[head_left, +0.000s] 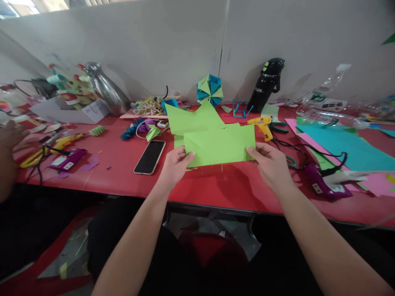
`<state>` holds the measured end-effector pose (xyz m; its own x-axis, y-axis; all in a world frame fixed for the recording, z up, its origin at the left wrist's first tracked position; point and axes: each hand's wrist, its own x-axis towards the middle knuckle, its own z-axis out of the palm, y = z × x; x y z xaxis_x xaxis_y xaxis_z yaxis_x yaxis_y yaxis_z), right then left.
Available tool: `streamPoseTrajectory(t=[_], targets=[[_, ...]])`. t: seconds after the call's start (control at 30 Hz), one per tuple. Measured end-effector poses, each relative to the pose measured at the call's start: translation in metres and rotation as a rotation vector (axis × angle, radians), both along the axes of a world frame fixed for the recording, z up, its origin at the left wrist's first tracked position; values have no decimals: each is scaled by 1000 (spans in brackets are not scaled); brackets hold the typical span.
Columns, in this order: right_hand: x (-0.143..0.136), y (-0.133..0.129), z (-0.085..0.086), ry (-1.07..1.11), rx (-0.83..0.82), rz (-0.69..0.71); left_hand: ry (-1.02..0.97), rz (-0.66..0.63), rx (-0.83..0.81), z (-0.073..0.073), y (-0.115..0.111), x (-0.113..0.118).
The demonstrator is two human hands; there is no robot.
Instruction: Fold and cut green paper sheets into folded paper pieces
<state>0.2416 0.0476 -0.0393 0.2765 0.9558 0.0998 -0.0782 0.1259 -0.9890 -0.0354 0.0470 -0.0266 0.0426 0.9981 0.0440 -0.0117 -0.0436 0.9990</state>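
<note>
A light green rectangular sheet of paper (220,144) is held up over the red table, one end in each hand. My left hand (175,164) pinches its lower left corner between thumb and fingers. At the lower right edge, my right hand (271,164) grips it the same way. Behind it lie more green paper pieces (194,121) with pointed edges, partly hidden by the sheet. Farther back, against the wall, stands a folded ball of blue and green paper (210,89).
Left of the sheet lies a phone (149,157). A yellow glue gun (262,125), a black bottle (267,86) and coloured sheets (354,148) are to the right. A purple power strip (324,183) sits near the table's front edge. Another person's hand (10,135) shows far left.
</note>
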Motion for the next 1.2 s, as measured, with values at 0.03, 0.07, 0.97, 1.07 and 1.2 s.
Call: streamPoseTrajectory(t=[0.03,0.07,0.97,1.07,1.2], targets=[[0,0,0,-24,11,-5,-3,8,-6,1,0,1],[0,0,-1,-43,22,-10,-8,18,-12,2,0,1],[-36,-35,2,-424,124,402,-296,81,-89,-16,-6,35],[-34,-39,1,-558,193,444,-182,100,-43,-18,-2,29],[-26,-36,-3,-798,293,373,-91,96,-60,-15,3,21]])
